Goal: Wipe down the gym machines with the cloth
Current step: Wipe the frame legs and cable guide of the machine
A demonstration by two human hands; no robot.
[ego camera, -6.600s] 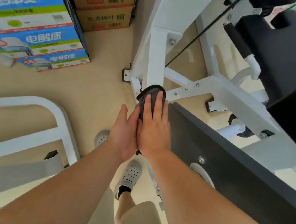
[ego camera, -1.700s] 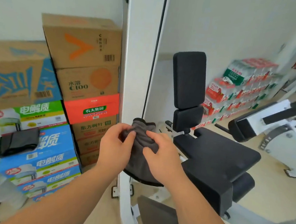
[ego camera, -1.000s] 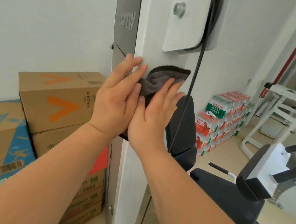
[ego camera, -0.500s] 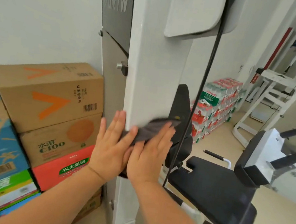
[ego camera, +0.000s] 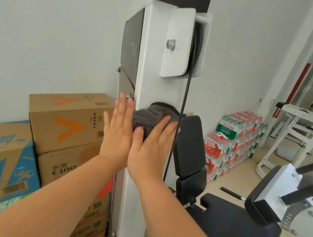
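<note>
Mid-wipe: left hand [ego camera: 119, 131] and right hand [ego camera: 150, 147], fingers straight, press the grey cloth [ego camera: 147, 117] flat on the machine's white upright [ego camera: 150, 67], the left perhaps only at its edge; next, sweep onward, avoiding the cable [ego camera: 184, 102].

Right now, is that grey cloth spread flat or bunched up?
Bunched. The grey cloth shows folds and a humped top, pressed by the left hand and right hand against the white machine post.

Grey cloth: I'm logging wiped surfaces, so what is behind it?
Behind the grey cloth is the machine's white upright post; the right hand presses it there, with the left hand alongside. The post's face beneath them is hidden.
</note>
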